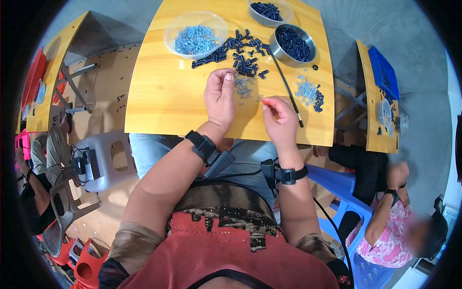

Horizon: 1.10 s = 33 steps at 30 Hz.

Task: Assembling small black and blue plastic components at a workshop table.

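My left hand (220, 98) is closed in a pinch just below a heap of small black plastic parts (247, 66). A dark bit shows at its fingertips, too small to make out. To its right, my right hand (280, 119) pinches with thumb and forefinger, and a tiny clear piece (260, 98) shows at the tips. Between the hands and the heap lies a loose scatter of small clear pieces (243, 87). The black parts are short and tube-like, some with a side stub.
A clear bowl of bluish pieces (195, 41), a metal bowl (273, 49) and a plastic tub (255, 18), both with black parts, stand on the yellow table (163, 106). A black rod (287, 86) lies beside a pale pile (306, 91). Another person (385, 226) sits at right.
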Motion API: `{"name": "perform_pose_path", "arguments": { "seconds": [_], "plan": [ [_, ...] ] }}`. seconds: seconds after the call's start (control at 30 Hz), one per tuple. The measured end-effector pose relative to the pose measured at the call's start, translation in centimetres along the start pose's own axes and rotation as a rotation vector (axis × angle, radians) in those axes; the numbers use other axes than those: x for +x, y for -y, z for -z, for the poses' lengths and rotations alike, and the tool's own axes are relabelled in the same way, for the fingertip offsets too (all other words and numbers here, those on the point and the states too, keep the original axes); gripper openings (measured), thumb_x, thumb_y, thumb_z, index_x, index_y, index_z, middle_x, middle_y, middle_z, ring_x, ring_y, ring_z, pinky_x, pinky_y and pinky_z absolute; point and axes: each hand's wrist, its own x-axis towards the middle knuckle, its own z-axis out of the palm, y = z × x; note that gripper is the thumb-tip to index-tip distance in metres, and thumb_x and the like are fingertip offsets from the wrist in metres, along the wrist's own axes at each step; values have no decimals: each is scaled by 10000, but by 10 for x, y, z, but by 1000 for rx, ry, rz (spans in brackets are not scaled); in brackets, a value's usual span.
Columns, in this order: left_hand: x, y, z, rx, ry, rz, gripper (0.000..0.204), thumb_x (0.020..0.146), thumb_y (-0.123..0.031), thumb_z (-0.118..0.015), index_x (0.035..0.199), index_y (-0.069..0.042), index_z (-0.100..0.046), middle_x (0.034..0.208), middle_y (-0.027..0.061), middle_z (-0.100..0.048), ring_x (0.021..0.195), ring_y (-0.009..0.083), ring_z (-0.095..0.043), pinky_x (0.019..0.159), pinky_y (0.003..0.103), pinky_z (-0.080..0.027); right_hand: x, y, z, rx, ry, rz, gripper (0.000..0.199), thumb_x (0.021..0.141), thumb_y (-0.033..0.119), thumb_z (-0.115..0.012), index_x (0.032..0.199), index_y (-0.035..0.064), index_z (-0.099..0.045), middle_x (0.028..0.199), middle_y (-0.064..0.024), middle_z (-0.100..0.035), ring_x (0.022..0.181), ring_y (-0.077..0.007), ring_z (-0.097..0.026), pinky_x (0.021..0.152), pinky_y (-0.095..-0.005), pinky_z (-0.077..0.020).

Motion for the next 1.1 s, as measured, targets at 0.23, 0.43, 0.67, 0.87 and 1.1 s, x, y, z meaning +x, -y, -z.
{"name": "perform_pose_path", "arguments": {
  "seconds": [0.23,0.43,0.67,0.87,1.1],
  "plan": [
    [12,-22,20,-280,61,284,104,915,-136,-499,925,-40,-537,947,44,-593,901,108,-529,853,252,-406,-11,4,-6,-136,60,48,119,746,-33,-616,860,-2,-610,810,-87,-567,648,-160,-579,563,-239,-471],
    [19,-38,59,-415,177,403,139,941,-131,-435,955,-29,-529,1019,100,-588,1012,188,-534,928,315,-398,-5,9,-18,-154,39,86,77,734,-15,-633,808,-1,-622,773,-92,-565,660,-198,-578,578,-272,-463],
    [11,-43,83,-402,196,433,145,941,-127,-430,980,-26,-527,1014,104,-589,1005,203,-551,929,319,-413,5,18,-38,-265,76,134,75,716,20,-641,789,5,-631,752,-107,-566,702,-261,-566,624,-329,-459],
    [12,-35,92,-595,148,436,127,934,-121,-442,968,-36,-529,1007,105,-598,995,218,-567,926,336,-427,12,28,-57,-305,91,236,51,709,39,-643,754,20,-628,743,-110,-559,719,-280,-558,647,-355,-457],
    [12,-39,93,-608,171,469,118,927,-127,-473,964,-32,-531,984,107,-606,965,206,-580,878,318,-442,12,32,-68,-420,102,198,44,709,58,-628,731,21,-617,731,-115,-551,736,-295,-551,659,-383,-451]
  ]
}}
